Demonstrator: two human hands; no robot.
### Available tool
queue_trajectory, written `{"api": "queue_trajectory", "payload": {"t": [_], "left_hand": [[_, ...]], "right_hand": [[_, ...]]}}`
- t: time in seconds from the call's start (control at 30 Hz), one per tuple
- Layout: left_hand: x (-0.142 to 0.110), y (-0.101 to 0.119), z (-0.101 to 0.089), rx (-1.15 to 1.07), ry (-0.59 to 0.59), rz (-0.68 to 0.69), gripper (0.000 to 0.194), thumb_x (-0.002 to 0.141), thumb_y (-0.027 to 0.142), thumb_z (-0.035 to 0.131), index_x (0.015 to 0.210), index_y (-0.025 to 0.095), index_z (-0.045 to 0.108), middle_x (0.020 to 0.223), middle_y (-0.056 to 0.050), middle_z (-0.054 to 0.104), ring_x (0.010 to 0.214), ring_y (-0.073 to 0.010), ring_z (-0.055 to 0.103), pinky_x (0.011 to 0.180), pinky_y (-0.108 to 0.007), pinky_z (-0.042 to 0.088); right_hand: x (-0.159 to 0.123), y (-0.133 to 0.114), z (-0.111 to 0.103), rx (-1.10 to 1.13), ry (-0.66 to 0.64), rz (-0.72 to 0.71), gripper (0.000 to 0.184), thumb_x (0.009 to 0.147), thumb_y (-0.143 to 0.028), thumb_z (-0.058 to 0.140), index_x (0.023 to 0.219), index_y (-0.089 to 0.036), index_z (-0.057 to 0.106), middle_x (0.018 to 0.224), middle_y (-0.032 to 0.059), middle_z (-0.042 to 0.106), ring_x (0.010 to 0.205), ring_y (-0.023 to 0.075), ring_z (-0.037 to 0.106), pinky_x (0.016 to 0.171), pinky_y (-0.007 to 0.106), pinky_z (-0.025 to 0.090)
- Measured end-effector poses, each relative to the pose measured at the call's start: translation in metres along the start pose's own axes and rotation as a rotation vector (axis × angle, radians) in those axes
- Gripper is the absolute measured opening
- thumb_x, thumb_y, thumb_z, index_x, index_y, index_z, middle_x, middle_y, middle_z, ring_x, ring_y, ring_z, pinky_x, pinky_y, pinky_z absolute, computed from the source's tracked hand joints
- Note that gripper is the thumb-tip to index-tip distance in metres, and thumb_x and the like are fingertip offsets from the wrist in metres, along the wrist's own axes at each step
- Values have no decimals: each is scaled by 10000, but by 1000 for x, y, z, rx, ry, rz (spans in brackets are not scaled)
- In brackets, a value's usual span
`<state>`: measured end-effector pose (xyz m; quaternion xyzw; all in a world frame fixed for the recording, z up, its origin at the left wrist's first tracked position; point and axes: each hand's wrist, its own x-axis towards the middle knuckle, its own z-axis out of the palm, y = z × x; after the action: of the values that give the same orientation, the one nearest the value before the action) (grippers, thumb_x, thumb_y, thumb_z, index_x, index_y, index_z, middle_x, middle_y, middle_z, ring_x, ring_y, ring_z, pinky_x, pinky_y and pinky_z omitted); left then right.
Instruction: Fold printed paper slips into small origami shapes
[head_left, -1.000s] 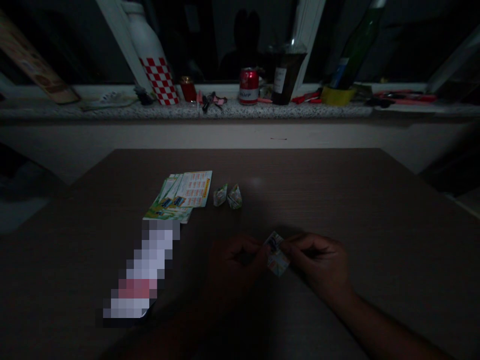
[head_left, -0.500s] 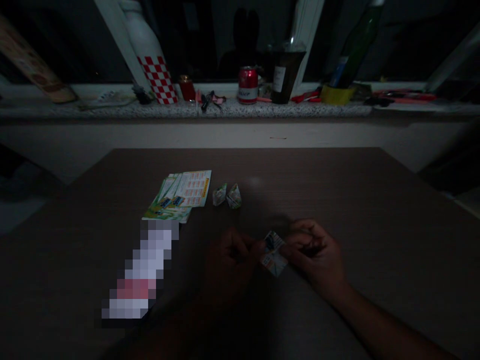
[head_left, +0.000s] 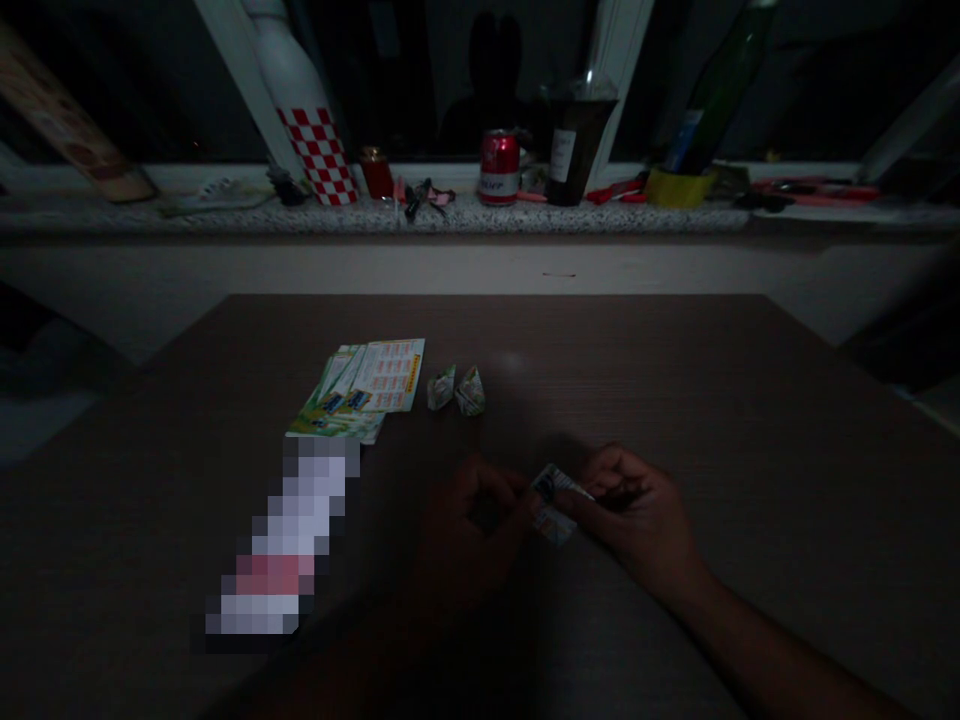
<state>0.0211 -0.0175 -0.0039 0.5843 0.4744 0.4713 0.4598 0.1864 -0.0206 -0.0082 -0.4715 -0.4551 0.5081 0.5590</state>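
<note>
Spreading out under both hands, the dark brown surface (head_left: 675,380) carries everything in this dim scene, and beyond it, well past the hands, a speckled windowsill (head_left: 375,215) holds a checkered bottle (head_left: 304,105), a red can (head_left: 499,167) and two dark bottles. Ahead and to the left of the hands lies a stack of printed leaflets (head_left: 364,390), and just beside it, directly ahead of the left hand, sit two small folded paper pieces (head_left: 456,389), close together, seemingly finished. Near the left forearm a blurred-out object rests on the surface. The left hand (head_left: 465,530) and right hand (head_left: 637,515) are both closed in a pinch on a small folded paper (head_left: 555,505) held between them, low over the surface. Compared with half a second ago, that paper shows less of its face and looks flatter and narrower, with the right fingers (head_left: 592,495) curled further over its top edge; it has likely been tipped or creased down, so the fold appears to be mid-press rather than done.
</note>
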Motion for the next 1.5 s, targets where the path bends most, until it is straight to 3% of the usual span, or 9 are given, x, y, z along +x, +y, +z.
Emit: {"api": "queue_trajectory", "payload": {"t": [0.27, 0.4, 0.57, 0.7, 0.93, 1.07, 1.2, 1.37, 1.5], "left_hand": [[10, 0, 1, -157, -107, -253, 315, 637, 192, 766, 640, 182, 451, 621, 39, 596, 568, -103, 544, 527, -202, 414], [13, 6, -2, -195, -96, -261, 417, 634, 151, 740, 601, 199, 327, 601, 48, 599, 539, -88, 513, 507, -193, 392], [15, 10, -5, -121, -73, -256, 440, 621, 159, 753, 573, 198, 318, 572, 45, 589, 524, -85, 489, 477, -183, 369], [17, 6, -6, -140, -87, -284, 394, 630, 207, 768, 570, 187, 379, 552, 45, 574, 511, -85, 487, 476, -186, 373], [19, 0, -10, -184, -69, -243, 323, 632, 230, 783, 562, 161, 475, 556, 44, 562, 525, -84, 506, 501, -185, 402], [21, -3, -12, -274, -69, -260, 155, 660, 201, 768, 714, 150, 633, 662, 22, 639, 620, -102, 580, 591, -200, 457], [22, -8, -10, -392, -98, -336, 181, 662, 228, 778, 803, 153, 692, 753, -8, 684, 688, -129, 615, 644, -233, 487], [18, -9, -4, -629, -214, -554, 270, 595, 257, 825, 783, 161, 657, 728, 5, 647, 655, -127, 615, 626, -243, 496], [14, -9, 0, -626, -355, -580, 247, 655, 312, 775, 770, 163, 616, 709, -4, 626, 608, -128, 595, 600, -257, 489]], "right_hand": [[2, 2, -3, -69, -7, -35, 353, 634, -167, 766, 602, -200, 416, 503, -85, 480, 442, 48, 419, 433, 151, 378], [2, 3, -3, -75, -18, 9, 303, 661, -209, 773, 655, -191, 471, 520, -72, 526, 458, 55, 446, 454, 162, 383], [3, 0, -3, -111, -11, 0, 276, 681, -238, 769, 641, -178, 502, 494, -72, 504, 448, 52, 419, 444, 167, 357], [4, -2, -4, -112, 20, -20, 344, 649, -226, 798, 572, -177, 466, 471, -78, 480, 428, 44, 408, 417, 157, 336], [5, 3, -7, -43, -39, 8, 210, 693, -269, 783, 767, -178, 609, 571, -26, 656, 498, 95, 593, 503, 193, 488], [2, 2, -9, -31, -105, -22, 230, 701, -265, 786, 855, -187, 634, 749, 38, 742, 664, 155, 691, 618, 242, 553], [1, 5, -13, -62, -123, -72, 176, 800, -313, 708, 930, -202, 668, 814, 57, 752, 702, 159, 700, 620, 235, 546], [4, 9, -14, -140, -214, -193, 177, 846, -279, 662, 1018, -244, 684, 1023, 72, 712, 932, 186, 675, 797, 286, 533], [5, 8, -12, -181, -264, -232, 77, 854, -274, 647, 903, -222, 676, 1057, 79, 671, 977, 200, 642, 818, 309, 521]]}}
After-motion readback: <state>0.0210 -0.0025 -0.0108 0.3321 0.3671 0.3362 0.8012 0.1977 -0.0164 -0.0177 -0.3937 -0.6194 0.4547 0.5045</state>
